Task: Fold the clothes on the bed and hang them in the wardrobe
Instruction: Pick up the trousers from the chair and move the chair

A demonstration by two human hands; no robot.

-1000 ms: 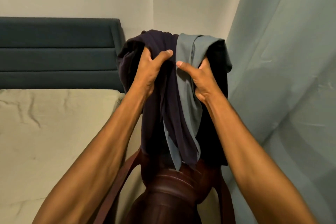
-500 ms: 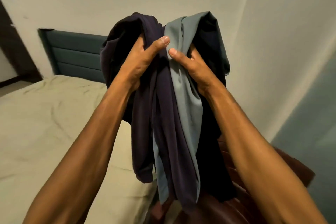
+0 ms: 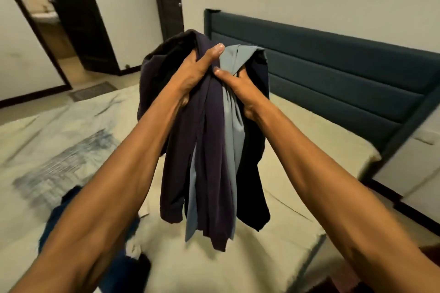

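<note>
Bundle of clothes held over the bed, both hands gripping.

My left hand (image 3: 195,71) clenches the purple cloth near the top of the bundle (image 3: 209,140), thumb laid across the front; my right hand (image 3: 240,89) grasps the grey and black folds just beside it, thumbs nearly touching. I hold the grips high and close together so that the garments hang straight down as one mass, their lower ends clear of the bed (image 3: 273,233). The bundle hangs between my forearms, above the mattress and in front of the headboard (image 3: 333,66). More dark blue clothing (image 3: 62,216) lies on the bed at lower left, partly hidden by my left arm. No wardrobe is in view; folding and hanging, I judge, are not yet begun.
</note>
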